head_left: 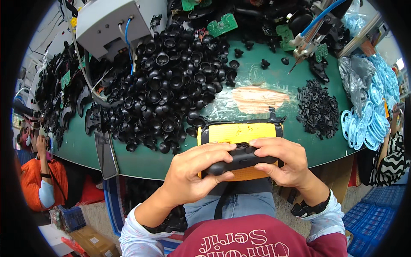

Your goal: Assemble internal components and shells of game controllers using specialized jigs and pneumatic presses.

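Note:
A black game controller shell [240, 159] lies between my two hands at the table's near edge. My left hand [195, 167] grips its left end, fingers on top and thumb below. The right end is gripped by my right hand [284, 160] in the same way. Under and behind the shell is a yellow padded rest [235, 132] with black tape at its sides. A big heap of black thumbstick caps [165, 81] spreads over the table beyond my left hand. Past my right hand sits a smaller pile of small black plastic parts [317, 109].
A grey machine box [111, 30] with hoses stands back left; a thin-tipped tool [299, 55] with a blue hose hangs back right. A phone [105, 154] overhangs the near edge. Light-blue plastic pieces [368, 124] lie right. A person in orange [34, 180] is at far left.

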Demonstrator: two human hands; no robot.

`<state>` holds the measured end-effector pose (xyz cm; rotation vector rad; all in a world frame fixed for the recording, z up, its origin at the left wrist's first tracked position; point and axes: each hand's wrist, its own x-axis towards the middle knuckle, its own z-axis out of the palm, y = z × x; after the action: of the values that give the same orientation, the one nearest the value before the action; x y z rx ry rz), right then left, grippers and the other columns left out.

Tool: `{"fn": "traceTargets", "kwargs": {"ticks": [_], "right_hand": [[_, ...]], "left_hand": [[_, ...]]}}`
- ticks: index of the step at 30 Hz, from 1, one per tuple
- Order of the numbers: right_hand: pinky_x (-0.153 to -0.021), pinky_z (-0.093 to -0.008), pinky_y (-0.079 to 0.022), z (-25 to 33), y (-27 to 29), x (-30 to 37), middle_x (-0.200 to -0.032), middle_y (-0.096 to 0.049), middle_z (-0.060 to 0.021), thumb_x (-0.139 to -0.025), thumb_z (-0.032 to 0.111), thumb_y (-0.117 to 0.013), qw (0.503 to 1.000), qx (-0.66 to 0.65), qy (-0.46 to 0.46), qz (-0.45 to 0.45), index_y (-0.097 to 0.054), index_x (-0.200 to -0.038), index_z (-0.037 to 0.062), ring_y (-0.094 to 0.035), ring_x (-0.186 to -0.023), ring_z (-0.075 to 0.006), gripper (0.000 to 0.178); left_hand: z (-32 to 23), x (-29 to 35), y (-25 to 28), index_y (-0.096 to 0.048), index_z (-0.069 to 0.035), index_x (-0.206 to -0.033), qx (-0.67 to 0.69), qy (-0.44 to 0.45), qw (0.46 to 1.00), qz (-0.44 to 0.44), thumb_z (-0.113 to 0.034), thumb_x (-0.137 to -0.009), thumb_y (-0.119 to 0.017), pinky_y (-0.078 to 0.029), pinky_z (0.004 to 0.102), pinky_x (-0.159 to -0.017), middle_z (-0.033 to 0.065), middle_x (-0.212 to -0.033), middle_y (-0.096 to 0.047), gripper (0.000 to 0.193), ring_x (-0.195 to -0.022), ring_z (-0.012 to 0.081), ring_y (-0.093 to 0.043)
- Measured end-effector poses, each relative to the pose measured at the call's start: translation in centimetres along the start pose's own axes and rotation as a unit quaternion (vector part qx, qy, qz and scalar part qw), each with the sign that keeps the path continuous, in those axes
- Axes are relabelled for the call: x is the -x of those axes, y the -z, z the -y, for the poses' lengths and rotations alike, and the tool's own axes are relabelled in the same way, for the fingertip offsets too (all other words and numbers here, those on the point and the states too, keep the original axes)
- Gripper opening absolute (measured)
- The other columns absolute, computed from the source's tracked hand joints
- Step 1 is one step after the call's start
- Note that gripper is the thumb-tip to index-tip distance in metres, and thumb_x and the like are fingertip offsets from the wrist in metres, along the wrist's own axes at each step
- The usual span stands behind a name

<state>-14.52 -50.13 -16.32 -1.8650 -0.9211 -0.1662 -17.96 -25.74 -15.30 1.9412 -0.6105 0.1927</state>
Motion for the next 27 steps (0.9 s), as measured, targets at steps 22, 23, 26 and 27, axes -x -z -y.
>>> {"fn": "traceTargets", "kwargs": {"ticks": [22, 23, 26, 27], "right_hand": [[-0.084, -0.0366, -0.054, -2.4, 0.9, -0.5, -0.105, -0.069, -0.0161, -0.073, 0.008, -0.082, 0.999, -0.034, 0.009, -0.016, -0.065, -0.105, 0.0025, -0.068, -0.096, -0.0292, 0.037], [-0.085, -0.0363, -0.053, -2.6, 0.8, -0.5, -0.107, -0.069, -0.0158, -0.073, 0.008, -0.081, 0.996, -0.082, -0.014, -0.015, -0.065, -0.106, 0.0025, -0.068, -0.097, -0.0288, 0.037], [-0.088, -0.0351, -0.052, -2.1, 0.6, -0.3, -0.112, -0.067, -0.0163, -0.076, 0.008, -0.080, 0.994, -0.100, -0.033, 0.000, -0.063, -0.105, 0.0020, -0.066, -0.102, -0.0278, 0.034], [-0.089, -0.0343, -0.051, -1.9, 0.4, -0.2, -0.112, -0.066, -0.0161, -0.078, 0.006, -0.077, 0.996, -0.086, -0.032, -0.017, -0.061, -0.104, 0.0020, -0.065, -0.103, -0.0271, 0.031]], "left_hand": [[2.2, -2.1, -0.8, -0.065, -0.003, -0.101, 0.119, 0.033, 0.992, 0.007, -0.002, -0.073, -0.080, -0.050, 0.0332, -0.091, 0.0156, -0.113, -0.068, 0.032, -0.105, 0.0233, -0.065], [2.7, -2.0, -1.1, -0.065, -0.003, -0.101, 0.141, 0.031, 0.989, -0.005, -0.003, -0.073, -0.080, -0.051, 0.0336, -0.089, 0.0139, -0.111, -0.069, 0.032, -0.103, 0.0231, -0.066], [2.5, -2.1, -1.4, -0.065, -0.004, -0.101, 0.158, 0.033, 0.987, -0.025, -0.004, -0.073, -0.080, -0.052, 0.0340, -0.088, 0.0122, -0.109, -0.070, 0.032, -0.101, 0.0234, -0.067], [2.3, -2.2, -1.5, -0.065, -0.004, -0.101, 0.155, 0.035, 0.987, -0.030, -0.004, -0.073, -0.080, -0.051, 0.0339, -0.088, 0.0121, -0.108, -0.070, 0.032, -0.101, 0.0238, -0.067]]}}
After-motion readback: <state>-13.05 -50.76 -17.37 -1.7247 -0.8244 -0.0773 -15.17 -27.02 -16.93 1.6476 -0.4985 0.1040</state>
